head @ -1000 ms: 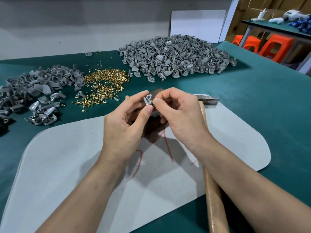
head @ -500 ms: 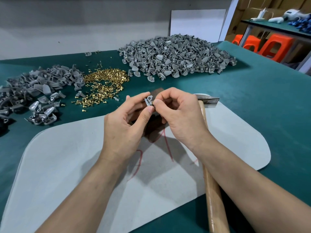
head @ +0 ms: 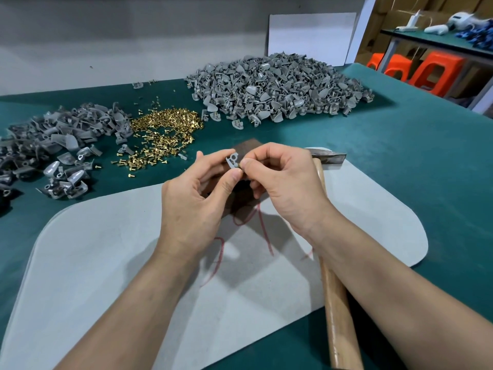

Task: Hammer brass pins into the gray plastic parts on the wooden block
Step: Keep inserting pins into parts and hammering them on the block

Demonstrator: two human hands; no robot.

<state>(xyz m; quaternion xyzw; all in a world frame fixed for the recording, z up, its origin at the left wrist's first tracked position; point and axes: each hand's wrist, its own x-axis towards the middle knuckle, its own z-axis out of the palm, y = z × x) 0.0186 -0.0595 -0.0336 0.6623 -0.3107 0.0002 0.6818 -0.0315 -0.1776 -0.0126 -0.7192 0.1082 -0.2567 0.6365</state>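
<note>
The person holds one small gray plastic part (head: 231, 161) up off the counter (head: 416, 161), pinched between the thumb and forefinger of the left hand (head: 197, 198), so that grip is clamped on the part's lower edge with its looped end standing free above the fingertips. Right against it, the right hand (head: 282, 182) pinches what looks like a brass pin (head: 241, 165), its grip closed on the pin with only a glint of brass showing at the fingertips. The wooden block (head: 249, 145) sits directly beneath both grips, mostly hidden by the hands, on a pale mat (head: 112, 257). The hammer (head: 333, 289) lies just outside the right grip, under that forearm, nobody holding it. Beyond the left grip lies the pile of loose pins (head: 165, 129), with heaps of gray parts (head: 277, 89) farther off. I'd judge the part to be very light and stiff, smooth enough to twist in the fingers, so holding it by the flat edges and leaving the hole open seems right. The pin is tiny, hard and easy to drop or roll away; a fingertip pinch near the head, with the shank left free to enter, looks the sensible hold. Plastic that thin may crack under a hard blow.
</note>
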